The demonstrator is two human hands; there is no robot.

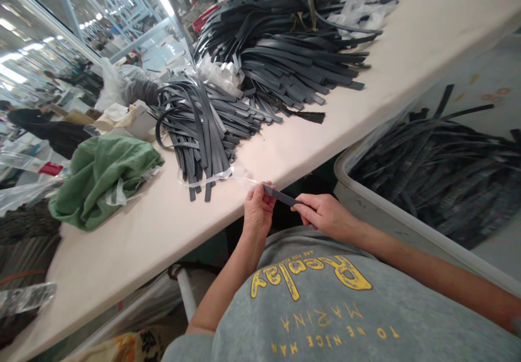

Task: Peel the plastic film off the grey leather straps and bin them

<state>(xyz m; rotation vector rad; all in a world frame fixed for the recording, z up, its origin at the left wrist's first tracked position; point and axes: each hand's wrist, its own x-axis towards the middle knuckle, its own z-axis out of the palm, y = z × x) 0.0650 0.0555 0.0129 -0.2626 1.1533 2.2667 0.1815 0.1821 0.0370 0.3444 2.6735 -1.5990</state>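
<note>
A dark grey flat strap (282, 196) stretches between my two hands at the table's front edge. My left hand (259, 209) pinches one end, thumb on top. Further along, my right hand (321, 211) grips it between thumb and fingers, and part of the strap is hidden in that hand. On the table (301, 150), beyond my left hand, lies a smaller pile of grey straps (207, 123), partly on clear plastic. A larger heap of grey straps (280, 47) spreads out behind it.
A white bin (391, 218) full of dark strips (439, 172) stands at the right, against the table. Green sacking (103, 177) lies on the table at the left, near several dark bundles (28, 259). Clear plastic bags (220, 74) sit among the piles.
</note>
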